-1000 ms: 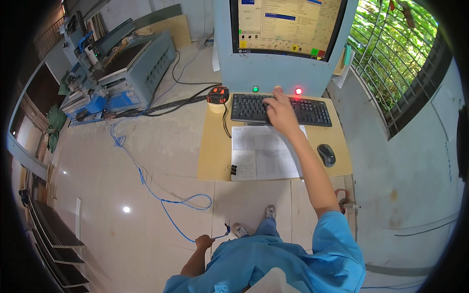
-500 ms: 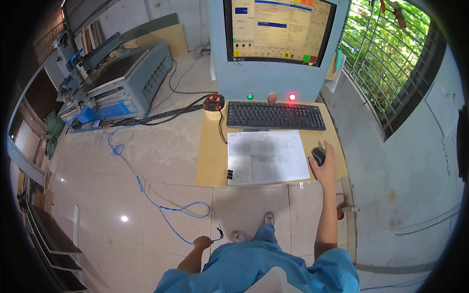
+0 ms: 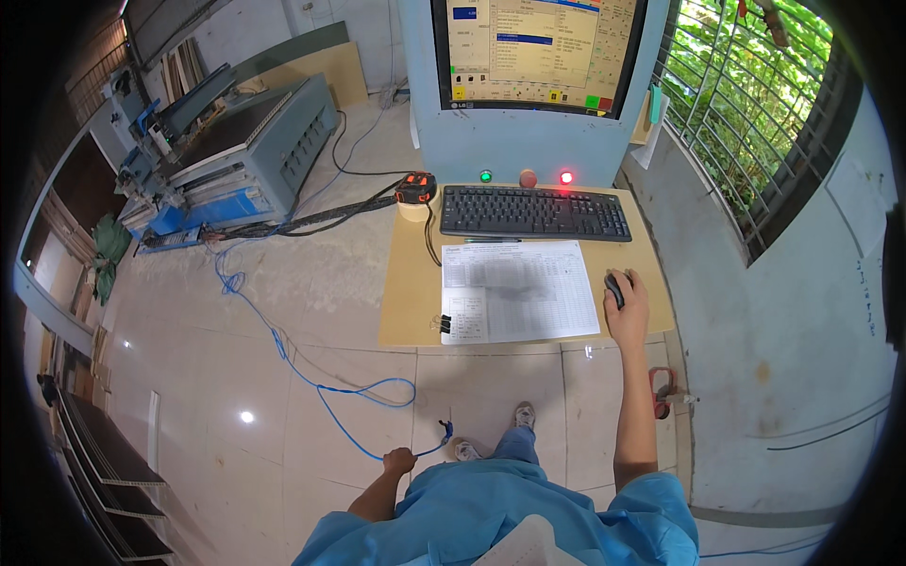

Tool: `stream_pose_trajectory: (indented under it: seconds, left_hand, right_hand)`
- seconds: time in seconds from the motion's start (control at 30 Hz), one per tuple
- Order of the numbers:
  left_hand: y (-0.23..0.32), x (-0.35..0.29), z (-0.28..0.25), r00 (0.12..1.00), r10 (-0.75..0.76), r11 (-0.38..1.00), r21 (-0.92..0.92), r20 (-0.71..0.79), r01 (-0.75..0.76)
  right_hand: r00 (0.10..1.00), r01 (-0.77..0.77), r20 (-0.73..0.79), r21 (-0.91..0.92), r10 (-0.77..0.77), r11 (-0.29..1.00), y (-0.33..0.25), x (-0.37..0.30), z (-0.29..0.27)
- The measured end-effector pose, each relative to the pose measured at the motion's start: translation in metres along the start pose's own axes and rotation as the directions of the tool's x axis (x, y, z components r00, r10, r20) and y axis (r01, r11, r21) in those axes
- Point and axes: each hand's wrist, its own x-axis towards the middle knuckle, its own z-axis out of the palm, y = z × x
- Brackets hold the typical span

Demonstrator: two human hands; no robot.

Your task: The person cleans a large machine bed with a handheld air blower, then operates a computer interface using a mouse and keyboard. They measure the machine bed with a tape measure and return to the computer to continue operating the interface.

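Note:
My right hand (image 3: 630,316) rests over a black computer mouse (image 3: 614,289) at the right side of a small wooden desk, fingers curved round it. Low down, my left hand (image 3: 399,461) is closed round a thin blue hose (image 3: 342,433) near its end. A dark blue fitting (image 3: 446,432) sticks out past the fist. Left of the mouse lies a printed sheet (image 3: 528,316) with a black binder clip (image 3: 442,324) on its left edge. Behind the sheet are a pen (image 3: 493,241) and a black keyboard (image 3: 533,213).
A lit monitor (image 3: 538,52) sits in a pale blue cabinet (image 3: 519,141) with green and red lamps. An orange and black tape measure (image 3: 415,187) stands on a tape roll at the desk's left. Further left is a flatbed cutting machine (image 3: 250,156). A barred window (image 3: 746,113) is at right.
My right hand has closed further over the mouse, its fingers now covering more of it. My left hand still grips the hose. The view has tilted slightly.

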Motion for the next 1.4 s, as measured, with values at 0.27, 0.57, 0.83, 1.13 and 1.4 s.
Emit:
stream_pose_trajectory:
  seconds: [0.27, 0.57, 0.83, 1.13, 1.4]
  left_hand:
    - [-0.002, -0.002, 0.007, 1.000, 0.022, 0.998, 0.055, 0.011, -0.023]
    - [-0.011, -0.003, 0.014, 1.000, 0.001, 0.998, 0.055, -0.023, 0.000]
    - [-0.009, 0.000, 0.016, 0.997, -0.002, 1.000, -0.014, -0.072, 0.001]
    - [0.001, 0.001, 0.006, 0.999, 0.018, 1.000, -0.005, -0.051, -0.018]
    - [-0.002, -0.002, 0.015, 1.000, 0.002, 0.999, 0.038, -0.023, -0.001]
  right_hand:
    - [0.996, -0.067, -0.062, -0.012, 0.066, 0.998, -0.003, -0.003, 0.005]
    - [0.991, -0.096, -0.093, -0.031, 0.092, 0.995, 0.000, -0.003, 0.009]
    - [0.990, -0.070, -0.120, -0.018, 0.067, 0.997, 0.002, -0.001, 0.010]
    - [0.993, -0.084, -0.089, -0.013, 0.083, 0.996, 0.005, -0.002, 0.009]
    - [0.992, -0.070, -0.104, -0.029, 0.067, 0.997, 0.005, -0.003, 0.011]
